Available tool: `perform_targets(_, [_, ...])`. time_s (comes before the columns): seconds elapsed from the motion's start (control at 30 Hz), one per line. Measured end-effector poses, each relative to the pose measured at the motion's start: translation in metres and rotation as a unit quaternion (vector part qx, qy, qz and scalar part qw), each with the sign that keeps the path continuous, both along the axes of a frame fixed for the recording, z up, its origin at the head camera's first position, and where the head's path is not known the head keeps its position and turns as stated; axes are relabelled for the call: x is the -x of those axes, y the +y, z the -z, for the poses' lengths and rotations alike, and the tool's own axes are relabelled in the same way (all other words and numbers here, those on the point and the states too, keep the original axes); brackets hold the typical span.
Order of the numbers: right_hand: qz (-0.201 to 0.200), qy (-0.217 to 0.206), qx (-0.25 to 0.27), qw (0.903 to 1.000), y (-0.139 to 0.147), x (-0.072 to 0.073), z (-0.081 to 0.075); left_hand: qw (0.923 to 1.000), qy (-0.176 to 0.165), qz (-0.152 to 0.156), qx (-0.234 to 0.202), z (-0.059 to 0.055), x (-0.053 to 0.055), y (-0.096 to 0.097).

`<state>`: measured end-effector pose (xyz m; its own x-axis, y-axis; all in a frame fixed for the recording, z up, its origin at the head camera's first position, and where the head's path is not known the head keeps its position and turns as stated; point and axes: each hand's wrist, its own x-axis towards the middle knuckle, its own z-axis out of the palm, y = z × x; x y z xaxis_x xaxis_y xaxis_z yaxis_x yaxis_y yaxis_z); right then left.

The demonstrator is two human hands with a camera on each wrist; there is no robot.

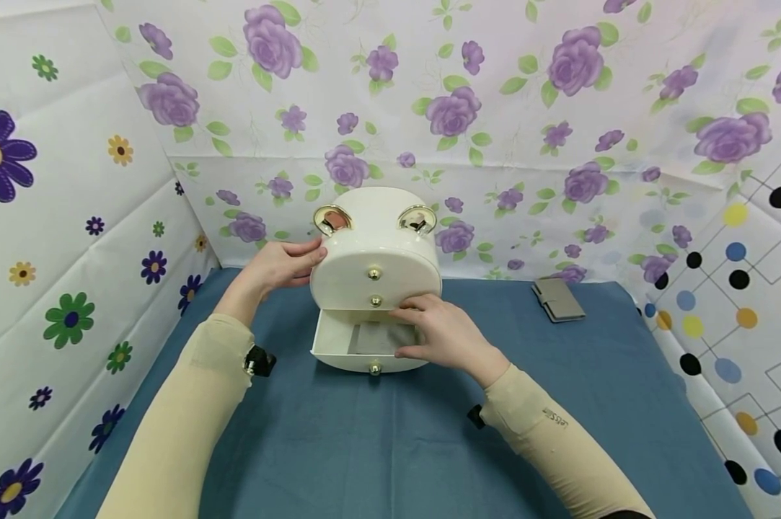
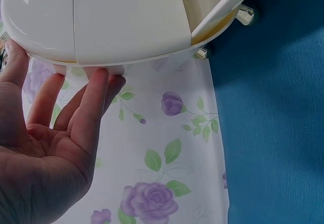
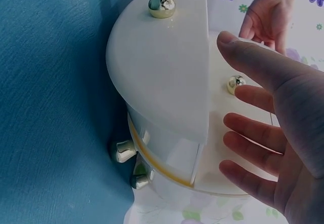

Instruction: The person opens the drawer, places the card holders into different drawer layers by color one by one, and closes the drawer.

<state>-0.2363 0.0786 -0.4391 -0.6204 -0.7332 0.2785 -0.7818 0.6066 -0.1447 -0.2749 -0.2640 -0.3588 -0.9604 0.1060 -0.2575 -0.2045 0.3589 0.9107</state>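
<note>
A glossy white storage box [image 1: 377, 241] with two gold rings and small gold knobs stands on the blue cloth. Its bottom drawer [image 1: 333, 333] is pulled out toward me; a greyish flat patch shows on the drawer floor. My left hand [image 1: 281, 267] touches the box's upper left side with extended fingertips, as the left wrist view also shows. Over the right part of the drawer is my right hand [image 1: 447, 330], its fingers loosely spread before the box front. In the right wrist view nothing lies within that hand [image 3: 288, 133], and the drawer's knob [image 3: 162, 5] is apart from it.
To the right on the blue cloth [image 1: 390, 447] lies a small grey wallet-like case [image 1: 560, 300]. Behind the box rises a floral sheet [image 1: 526, 194], and patterned sheets close off both sides. Short gold feet [image 3: 124, 151] hold the box up.
</note>
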Motion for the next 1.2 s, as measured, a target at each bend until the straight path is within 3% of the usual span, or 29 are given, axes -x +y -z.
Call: perform_targets(1.2, [0.007,-0.027,0.036,0.999,0.017,-0.002,0.004,0.9999,-0.004,0.005,0.013,-0.001,0.0,0.0])
